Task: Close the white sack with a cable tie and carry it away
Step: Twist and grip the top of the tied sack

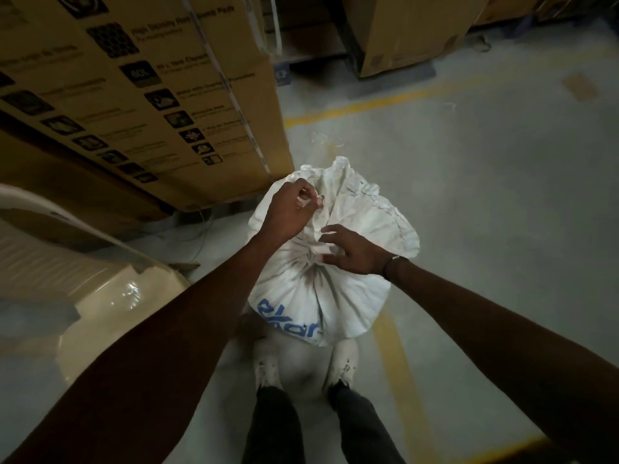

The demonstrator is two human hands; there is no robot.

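white sack [321, 289] stands on grey concrete floor [485, 195] just ahead of the person's shoes, neck gathered. left hand [291, 209] pinches something thin and pale above the neck, likely the cable tie tail; cannot confirm. right hand [351, 249] half open, fingers spread on the cinch. step: tightening. next: pull snug, then lift. stacked cardboard cartons [134, 95] left; yellow floor line [368, 105].

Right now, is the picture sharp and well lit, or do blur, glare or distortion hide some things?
Head view: dim overall; the right hand is motion-blurred over the white sack; print on the cardboard box is too soft to read; glare on the plastic-wrapped cream item; wide-angle lens bends the edges.
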